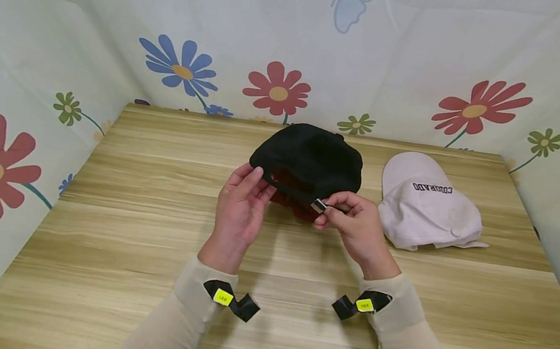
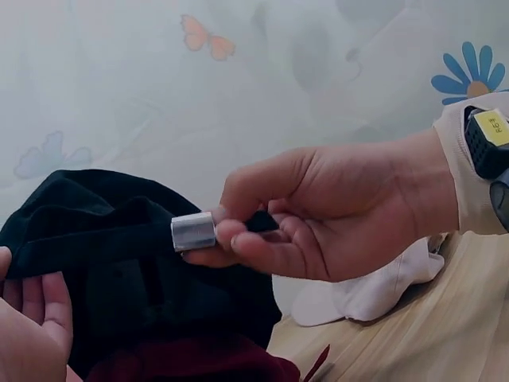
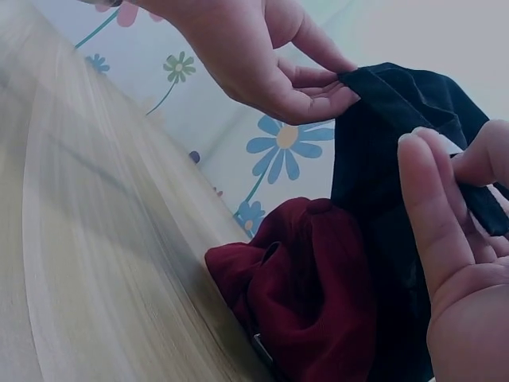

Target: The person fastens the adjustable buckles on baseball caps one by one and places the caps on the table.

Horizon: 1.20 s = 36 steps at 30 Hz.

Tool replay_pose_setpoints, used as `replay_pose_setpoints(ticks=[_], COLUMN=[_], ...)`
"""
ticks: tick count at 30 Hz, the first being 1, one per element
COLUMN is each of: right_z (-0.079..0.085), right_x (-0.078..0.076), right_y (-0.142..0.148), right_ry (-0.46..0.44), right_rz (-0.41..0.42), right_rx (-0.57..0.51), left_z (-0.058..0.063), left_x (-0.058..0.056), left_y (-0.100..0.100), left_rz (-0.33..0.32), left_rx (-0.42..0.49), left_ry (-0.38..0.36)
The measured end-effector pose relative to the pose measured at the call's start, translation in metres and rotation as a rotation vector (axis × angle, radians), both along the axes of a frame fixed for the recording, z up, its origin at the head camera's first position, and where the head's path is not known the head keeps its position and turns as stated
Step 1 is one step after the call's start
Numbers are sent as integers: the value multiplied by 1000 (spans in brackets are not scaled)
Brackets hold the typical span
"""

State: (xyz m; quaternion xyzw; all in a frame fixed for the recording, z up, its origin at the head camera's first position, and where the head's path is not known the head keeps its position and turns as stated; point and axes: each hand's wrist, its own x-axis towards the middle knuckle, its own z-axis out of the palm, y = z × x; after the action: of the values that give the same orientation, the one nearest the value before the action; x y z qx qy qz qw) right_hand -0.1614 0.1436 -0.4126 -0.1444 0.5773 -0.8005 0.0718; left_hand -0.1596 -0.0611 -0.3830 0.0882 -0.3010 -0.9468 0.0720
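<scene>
Both hands hold a black cap (image 1: 313, 155) with its back strap facing the person. My left hand (image 1: 241, 210) pinches the cap's edge at the left end of the strap, thumb on top. With thumb and fingers, my right hand (image 1: 354, 226) grips the strap at its silver metal buckle (image 2: 193, 231); a short black strap end pokes out past the fingers in the left wrist view. A dark red cap (image 3: 310, 294) lies below and behind the black one, largely covered by it in the head view.
To the right on the wooden table (image 1: 121, 248) lies a pale pink cap (image 1: 431, 215) with dark lettering, its brim toward the back. A flower-printed cloth (image 1: 375, 70) hangs behind the table and along both sides.
</scene>
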Motion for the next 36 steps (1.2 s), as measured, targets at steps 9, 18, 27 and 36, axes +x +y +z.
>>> replay_pose_setpoints(ticks=[9, 18, 27, 36], right_z=[1, -2, -1, 1], right_x=[-2, -3, -2, 1], right_y=[1, -3, -3, -3], right_ry=[-29, -80, -86, 21], right_rz=[10, 4, -30, -42], right_rx=[-87, 15, 119, 19], left_z=[-2, 1, 2, -1], left_x=[1, 6, 7, 6], left_y=[2, 11, 9, 6], left_rz=[-41, -104, -74, -60], left_rx=[14, -1, 4, -4], left_ry=[-6, -39, -50, -33])
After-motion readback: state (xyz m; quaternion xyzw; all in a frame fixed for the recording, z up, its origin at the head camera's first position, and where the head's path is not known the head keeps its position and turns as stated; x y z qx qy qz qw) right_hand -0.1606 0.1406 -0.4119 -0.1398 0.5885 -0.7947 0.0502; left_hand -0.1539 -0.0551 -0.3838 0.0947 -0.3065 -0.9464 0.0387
